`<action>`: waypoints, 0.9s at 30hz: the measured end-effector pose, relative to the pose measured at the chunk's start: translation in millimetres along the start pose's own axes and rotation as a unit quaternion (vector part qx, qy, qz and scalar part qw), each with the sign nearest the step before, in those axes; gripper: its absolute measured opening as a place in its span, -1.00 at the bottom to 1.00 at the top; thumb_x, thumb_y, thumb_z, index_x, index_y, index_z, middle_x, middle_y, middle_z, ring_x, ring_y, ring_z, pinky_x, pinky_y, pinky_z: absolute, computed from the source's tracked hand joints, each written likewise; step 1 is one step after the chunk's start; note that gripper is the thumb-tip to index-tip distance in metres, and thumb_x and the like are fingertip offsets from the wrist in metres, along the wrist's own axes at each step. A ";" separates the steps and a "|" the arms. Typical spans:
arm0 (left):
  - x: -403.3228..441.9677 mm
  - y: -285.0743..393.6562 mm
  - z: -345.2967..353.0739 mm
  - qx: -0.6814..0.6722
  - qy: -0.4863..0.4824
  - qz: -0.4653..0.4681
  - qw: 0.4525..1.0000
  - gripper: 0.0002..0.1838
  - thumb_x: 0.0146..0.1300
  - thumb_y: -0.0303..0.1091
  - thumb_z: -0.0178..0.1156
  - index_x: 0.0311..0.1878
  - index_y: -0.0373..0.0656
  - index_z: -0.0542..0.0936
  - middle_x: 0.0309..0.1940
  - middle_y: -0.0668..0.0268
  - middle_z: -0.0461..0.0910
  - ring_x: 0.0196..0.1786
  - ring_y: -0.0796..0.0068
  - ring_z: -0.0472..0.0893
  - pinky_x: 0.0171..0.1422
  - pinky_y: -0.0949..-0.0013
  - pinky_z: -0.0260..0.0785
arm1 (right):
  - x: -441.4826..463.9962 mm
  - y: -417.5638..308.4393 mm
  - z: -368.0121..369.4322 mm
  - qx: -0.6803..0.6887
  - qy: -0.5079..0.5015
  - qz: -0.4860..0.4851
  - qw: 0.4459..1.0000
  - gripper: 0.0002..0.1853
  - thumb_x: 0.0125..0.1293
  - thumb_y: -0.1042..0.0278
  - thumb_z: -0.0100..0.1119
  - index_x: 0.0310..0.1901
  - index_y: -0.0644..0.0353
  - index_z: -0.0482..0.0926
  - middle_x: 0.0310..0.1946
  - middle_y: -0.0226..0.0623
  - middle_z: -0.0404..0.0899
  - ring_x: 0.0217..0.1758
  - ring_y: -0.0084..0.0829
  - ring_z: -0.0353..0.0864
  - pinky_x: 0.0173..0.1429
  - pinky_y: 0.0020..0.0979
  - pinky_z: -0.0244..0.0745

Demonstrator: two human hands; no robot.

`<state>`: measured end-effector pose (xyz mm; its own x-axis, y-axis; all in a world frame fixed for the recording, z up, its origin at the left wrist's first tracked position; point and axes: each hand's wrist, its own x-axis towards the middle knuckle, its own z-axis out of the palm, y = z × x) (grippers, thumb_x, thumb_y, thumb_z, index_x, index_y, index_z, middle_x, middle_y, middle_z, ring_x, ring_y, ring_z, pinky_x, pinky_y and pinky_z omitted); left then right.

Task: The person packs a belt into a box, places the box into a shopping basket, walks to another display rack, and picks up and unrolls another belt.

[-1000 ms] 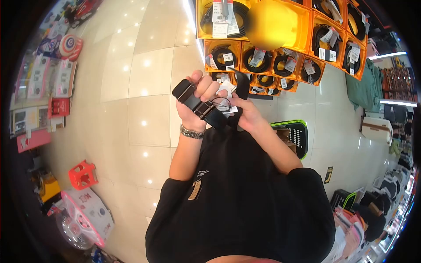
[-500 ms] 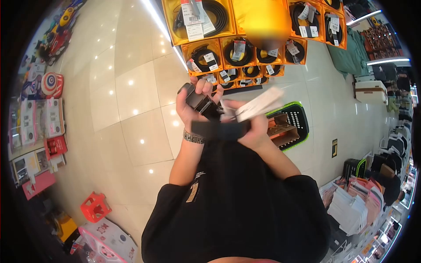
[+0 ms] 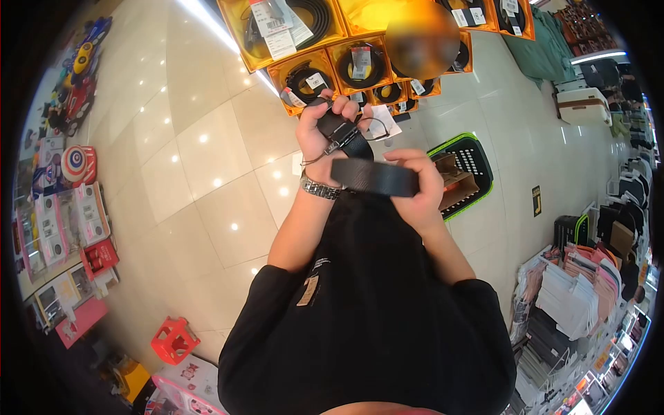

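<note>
Both hands hold a black belt (image 3: 377,178) in front of my chest. My left hand (image 3: 315,135), with a metal watch (image 3: 319,187) on its wrist, is closed round the buckle end, where the dark buckle (image 3: 340,133) shows between thumb and fingers. A curved length of strap runs to my right hand (image 3: 423,181), whose fingers and thumb pinch it; its far end is hidden. From a thin black cord near the buckle hangs a white tag (image 3: 384,122).
Ahead, a rack of orange display boxes (image 3: 297,52) holds coiled, tagged belts. A black basket with a green rim (image 3: 482,197) stands on the floor at right, cardboard inside. A red stool (image 3: 174,340) is at lower left. Stacked bags (image 3: 570,294) line the right side.
The white tag has swung away from my right hand to hang beyond the belt. My right hand has shifted slightly right and up, and the strap now bows more visibly between the hands.
</note>
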<state>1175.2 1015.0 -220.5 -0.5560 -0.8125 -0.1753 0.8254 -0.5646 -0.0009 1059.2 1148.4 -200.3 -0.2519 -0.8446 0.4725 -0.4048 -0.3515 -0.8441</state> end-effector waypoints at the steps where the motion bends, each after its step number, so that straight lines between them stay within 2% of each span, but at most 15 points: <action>1: -2.0 -1.6 3.4 0.070 0.001 0.021 0.997 -0.80 0.16 -0.39 0.06 -0.13 -0.03 0.39 -0.46 0.38 0.31 -0.38 0.46 0.40 0.03 0.07 0.42 | -0.8 2.0 -2.1 0.034 0.027 0.041 0.998 -0.70 -0.02 0.63 0.33 -0.29 0.26 0.38 -0.14 -0.15 0.61 -0.21 -0.42 0.59 -0.09 -0.47 0.47; 3: -3.4 -7.0 7.0 0.200 -0.004 0.098 0.975 -0.79 0.16 -0.45 0.04 -0.11 -0.08 0.39 -0.48 0.36 0.33 -0.46 0.47 0.39 -0.15 0.16 0.46 | -6.1 7.5 -3.9 0.075 0.044 0.063 0.994 -0.72 0.04 0.64 0.28 -0.29 0.27 0.36 -0.14 -0.11 0.59 -0.21 -0.48 0.56 -0.09 -0.50 0.45; 5: -2.2 -12.1 9.6 0.316 0.007 0.181 0.931 -0.75 0.13 -0.59 0.02 -0.09 -0.19 0.38 -0.48 0.33 0.39 -0.54 0.55 0.36 -0.28 0.33 0.46 | -10.4 5.9 -3.7 0.104 0.040 0.018 0.994 -0.72 0.04 0.66 0.26 -0.30 0.26 0.32 -0.12 -0.07 0.58 -0.22 -0.47 0.54 -0.12 -0.50 0.45; 6: -1.7 -16.3 10.5 0.344 0.003 0.215 0.914 -0.74 0.13 -0.61 0.02 -0.09 -0.20 0.38 -0.48 0.34 0.40 -0.54 0.58 0.36 -0.30 0.38 0.43 | -9.9 2.4 -1.9 0.114 0.009 -0.013 0.993 -0.71 0.03 0.67 0.23 -0.31 0.23 0.30 -0.09 -0.02 0.58 -0.22 -0.49 0.53 -0.15 -0.49 0.44; 7: -1.1 -20.2 10.2 0.371 0.000 0.247 0.895 -0.73 0.12 -0.64 0.03 -0.09 -0.21 0.38 -0.47 0.35 0.41 -0.54 0.60 0.36 -0.31 0.43 0.41 | -9.4 1.2 0.6 0.149 -0.042 -0.036 0.987 -0.62 0.05 0.63 0.35 -0.30 0.21 0.26 -0.06 0.03 0.57 -0.31 -0.47 0.51 -0.20 -0.47 0.48; 9: 6.8 -22.7 2.2 0.474 -0.004 0.308 0.825 -0.71 0.11 -0.68 0.07 -0.10 -0.19 0.39 -0.43 0.42 0.37 -0.45 0.70 0.33 -0.35 0.59 0.28 | 1.2 -8.5 7.7 0.062 -0.108 -0.111 0.986 -0.59 0.01 0.54 0.44 -0.35 0.19 0.27 0.00 0.03 0.58 -0.39 -0.44 0.53 -0.29 -0.47 0.47; 11: 8.9 -28.8 3.7 0.509 0.002 0.313 0.802 -0.70 0.10 -0.69 0.11 -0.11 -0.17 0.39 -0.40 0.46 0.34 -0.42 0.73 0.31 -0.34 0.63 0.23 | 8.4 -10.4 20.7 -0.017 -0.086 -0.163 0.983 -0.62 -0.02 0.44 0.46 -0.37 0.19 0.34 -0.04 -0.10 0.63 -0.42 -0.32 0.54 -0.33 -0.42 0.46; 12: 12.6 -31.3 4.0 0.552 -0.003 0.341 0.761 -0.69 0.09 -0.68 0.14 -0.11 -0.16 0.40 -0.37 0.46 0.36 -0.42 0.73 0.30 -0.34 0.64 0.20 | 12.4 -16.9 23.6 -0.064 -0.089 -0.146 0.983 -0.65 -0.03 0.45 0.43 -0.37 0.20 0.35 -0.02 -0.08 0.61 -0.39 -0.29 0.55 -0.31 -0.39 0.46; 15: 14.4 -35.1 9.5 0.598 0.019 0.332 0.729 -0.71 0.12 -0.69 0.10 -0.10 -0.17 0.39 -0.44 0.46 0.34 -0.38 0.73 0.33 -0.32 0.64 0.20 | 16.1 -11.0 31.4 -0.094 -0.075 -0.141 0.983 -0.68 -0.03 0.45 0.40 -0.38 0.20 0.36 0.01 -0.09 0.59 -0.37 -0.29 0.55 -0.27 -0.38 0.47; 16: 15.8 -33.9 10.0 0.600 0.019 0.332 0.727 -0.71 0.12 -0.69 0.10 -0.10 -0.17 0.39 -0.44 0.46 0.34 -0.38 0.73 0.33 -0.32 0.64 0.20 | 9.6 -6.5 34.1 -0.039 -0.051 -0.112 0.992 -0.65 -0.07 0.47 0.42 -0.35 0.21 0.36 0.06 -0.07 0.54 -0.33 -0.31 0.54 -0.27 -0.37 0.46; 19: 23.6 -31.1 12.1 0.577 0.034 0.390 0.716 -0.70 0.09 -0.62 0.17 -0.10 -0.15 0.42 -0.40 0.46 0.36 -0.41 0.73 0.35 -0.32 0.60 0.22 | -6.0 4.0 41.9 0.035 0.061 0.016 0.997 -0.55 -0.16 0.54 0.47 -0.32 0.17 0.32 -0.12 -0.18 0.44 -0.28 -0.37 0.49 -0.22 -0.41 0.42; 21: 28.3 -26.2 15.6 0.594 0.038 0.429 0.680 -0.70 0.09 -0.63 0.17 -0.11 -0.15 0.42 -0.41 0.46 0.34 -0.42 0.72 0.35 -0.32 0.60 0.22 | 6.0 1.2 36.1 0.040 0.017 0.098 0.994 -0.60 -0.07 0.57 0.43 -0.31 0.22 0.32 -0.28 -0.23 0.46 -0.31 -0.42 0.49 -0.23 -0.46 0.42; 23: 27.8 -25.6 19.0 0.591 0.054 0.418 0.688 -0.71 0.08 -0.63 0.17 -0.12 -0.15 0.42 -0.41 0.46 0.34 -0.42 0.72 0.34 -0.33 0.60 0.21 | 8.6 2.1 35.1 0.062 -0.038 0.190 0.979 -0.67 0.03 0.57 0.36 -0.25 0.26 0.37 -0.35 -0.26 0.48 -0.34 -0.48 0.50 -0.23 -0.48 0.43; 24: 29.0 -24.0 19.4 0.589 0.055 0.420 0.688 -0.71 0.09 -0.65 0.16 -0.12 -0.17 0.41 -0.43 0.47 0.33 -0.42 0.73 0.32 -0.32 0.61 0.21 | 7.5 3.7 35.0 0.139 -0.052 0.211 0.966 -0.71 0.08 0.58 0.32 -0.22 0.27 0.40 -0.40 -0.37 0.48 -0.35 -0.57 0.49 -0.21 -0.51 0.43; 27: 31.2 -16.1 18.0 0.595 0.046 0.410 0.689 -0.69 0.11 -0.68 0.14 -0.08 -0.18 0.41 -0.44 0.47 0.32 -0.41 0.74 0.30 -0.31 0.62 0.21 | 13.5 7.9 32.0 0.278 -0.056 0.248 0.926 -0.72 0.08 0.61 0.32 -0.23 0.24 0.40 -0.42 -0.49 0.46 -0.34 -0.67 0.46 -0.23 -0.54 0.41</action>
<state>1142.7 996.2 -208.2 0.1039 -0.9477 0.3017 0.1620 0.3154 0.9350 1080.8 1121.2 -208.7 -0.1808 -0.9834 -0.0113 0.2591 -0.0366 -0.9652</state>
